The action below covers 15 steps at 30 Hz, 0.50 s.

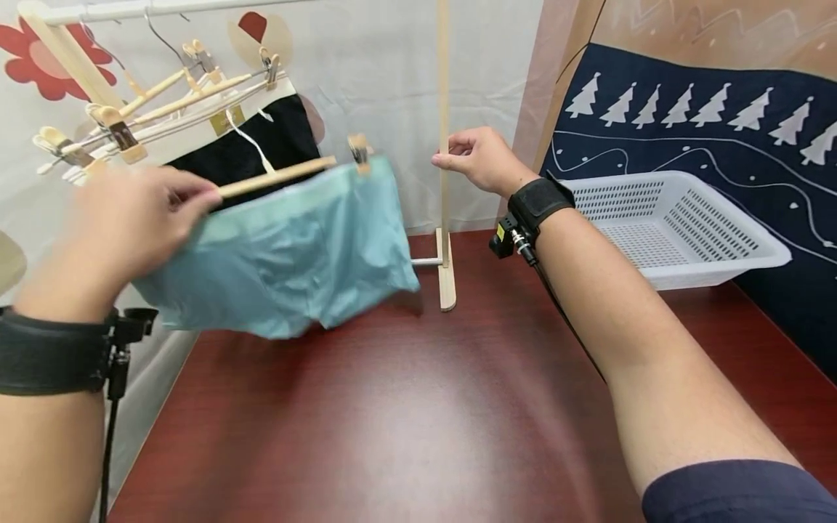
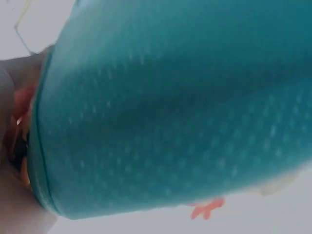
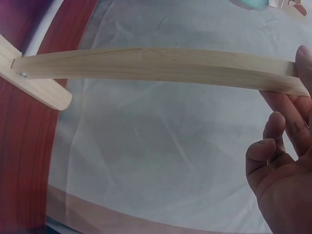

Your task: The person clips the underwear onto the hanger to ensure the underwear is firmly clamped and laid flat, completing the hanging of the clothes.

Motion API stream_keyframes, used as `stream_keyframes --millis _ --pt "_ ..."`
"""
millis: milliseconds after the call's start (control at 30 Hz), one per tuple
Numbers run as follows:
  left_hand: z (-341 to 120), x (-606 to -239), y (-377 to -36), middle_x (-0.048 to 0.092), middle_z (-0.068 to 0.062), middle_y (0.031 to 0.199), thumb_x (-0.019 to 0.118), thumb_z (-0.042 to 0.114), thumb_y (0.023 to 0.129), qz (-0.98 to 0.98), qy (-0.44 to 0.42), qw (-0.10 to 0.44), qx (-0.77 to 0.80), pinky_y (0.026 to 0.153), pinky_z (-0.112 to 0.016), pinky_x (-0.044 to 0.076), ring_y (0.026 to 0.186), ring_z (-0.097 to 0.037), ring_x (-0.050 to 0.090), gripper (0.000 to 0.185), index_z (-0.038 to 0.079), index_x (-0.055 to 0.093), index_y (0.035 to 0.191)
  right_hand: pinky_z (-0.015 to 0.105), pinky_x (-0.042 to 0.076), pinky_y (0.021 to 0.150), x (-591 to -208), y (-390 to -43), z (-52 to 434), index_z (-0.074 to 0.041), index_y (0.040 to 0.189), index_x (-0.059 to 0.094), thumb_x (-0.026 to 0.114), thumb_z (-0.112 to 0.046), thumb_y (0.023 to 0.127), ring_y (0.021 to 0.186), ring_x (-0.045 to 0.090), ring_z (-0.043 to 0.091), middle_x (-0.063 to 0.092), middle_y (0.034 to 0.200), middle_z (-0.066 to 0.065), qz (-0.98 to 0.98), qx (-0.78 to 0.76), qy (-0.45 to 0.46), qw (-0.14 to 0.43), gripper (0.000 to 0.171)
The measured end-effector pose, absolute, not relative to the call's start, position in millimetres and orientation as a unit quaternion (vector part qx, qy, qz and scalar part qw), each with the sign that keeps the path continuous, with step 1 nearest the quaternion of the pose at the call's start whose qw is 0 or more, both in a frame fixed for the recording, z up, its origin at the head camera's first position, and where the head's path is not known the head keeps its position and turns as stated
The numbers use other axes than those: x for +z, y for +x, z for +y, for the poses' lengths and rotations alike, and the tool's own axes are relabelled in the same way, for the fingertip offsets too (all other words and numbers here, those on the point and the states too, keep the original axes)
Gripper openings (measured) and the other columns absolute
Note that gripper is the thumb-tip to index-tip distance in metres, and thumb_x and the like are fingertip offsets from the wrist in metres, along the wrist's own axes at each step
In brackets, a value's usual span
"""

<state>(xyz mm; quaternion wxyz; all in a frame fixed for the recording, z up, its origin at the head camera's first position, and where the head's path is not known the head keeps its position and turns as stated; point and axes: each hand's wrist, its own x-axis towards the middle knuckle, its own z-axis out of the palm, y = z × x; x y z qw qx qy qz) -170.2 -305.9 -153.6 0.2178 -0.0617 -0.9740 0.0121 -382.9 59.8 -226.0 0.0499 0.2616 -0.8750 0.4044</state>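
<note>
My left hand (image 1: 140, 218) grips one end of a wooden clip hanger (image 1: 277, 178) and is blurred in the head view. Light-blue boxer shorts (image 1: 294, 261) hang from this hanger, a clip (image 1: 360, 151) showing at their right end. They fill most of the left wrist view as teal cloth (image 2: 170, 112), covering much of that hand. On the other side, my right hand (image 1: 487, 160) pinches the wooden upright (image 1: 444, 94) of a clothes rack between thumb and fingers. The right wrist view has the thumb on one side of this post (image 3: 161, 66), with the other fingers loosely bent.
Black shorts (image 1: 281, 134) with a pale waistband hang from the rack at the back left, beside several wooden clip hangers. The rack's white top bar (image 1: 189, 7) runs above. A white slotted basket (image 1: 713, 274) stands at the right on the dark red table (image 1: 392, 407).
</note>
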Motion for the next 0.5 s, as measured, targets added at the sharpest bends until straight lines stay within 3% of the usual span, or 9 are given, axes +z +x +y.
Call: stream_keyframes --millis 67,133,267,400,500 --pt "-303 -135 -172 0.067 -0.021 0.069 0.062 0.031 0.098 -0.968 -0.034 0.247 0.032 0.048 -0.046 0.032 0.065 -0.042 0.054 0.029 0.008 0.075 0.111 0.029 0.047 0.08 -226 -384 60 -0.011 0.111 0.074 0.069 -0.039 0.094 0.096 0.06 0.015 0.069 0.104 0.005 -0.874 0.406 0.262 0.054 0.034" --pt "-298 -121 -175 0.069 -0.026 0.079 0.058 0.031 0.1 -0.959 -0.02 0.279 0.044 0.051 -0.052 0.032 0.073 -0.051 0.054 0.033 0.005 0.074 0.113 0.028 0.046 0.078 -227 -384 60 -0.011 0.108 0.074 0.069 -0.039 0.094 0.093 0.06 0.015 0.07 0.101 0.005 -0.873 0.407 0.263 0.057 0.032" --pt "-290 -100 -185 0.068 -0.031 0.097 0.047 0.03 0.103 -0.948 0.002 0.314 0.043 0.06 -0.062 0.033 0.085 -0.059 0.049 0.04 0.0 0.07 0.117 0.028 0.046 0.077 -228 -385 61 -0.012 0.108 0.074 0.069 -0.041 0.093 0.093 0.06 0.014 0.07 0.101 0.005 -0.877 0.399 0.261 0.054 0.033" --pt "-288 -87 -201 0.063 -0.033 0.114 0.039 0.03 0.105 -0.954 0.04 0.292 0.047 0.066 -0.069 0.032 0.097 -0.063 0.047 0.043 0.001 0.066 0.123 0.028 0.047 0.079 -228 -385 60 -0.012 0.109 0.074 0.069 -0.042 0.093 0.095 0.061 0.014 0.071 0.104 0.006 -0.88 0.397 0.258 0.051 0.034" --pt "-288 -87 -212 0.061 -0.035 0.117 0.039 0.029 0.105 -0.959 0.054 0.274 0.058 0.062 -0.068 0.033 0.1 -0.063 0.048 0.042 0.001 0.064 0.124 0.029 0.047 0.079 -227 -384 59 -0.011 0.11 0.074 0.069 -0.041 0.093 0.095 0.061 0.015 0.071 0.105 0.007 -0.879 0.397 0.258 0.053 0.034"
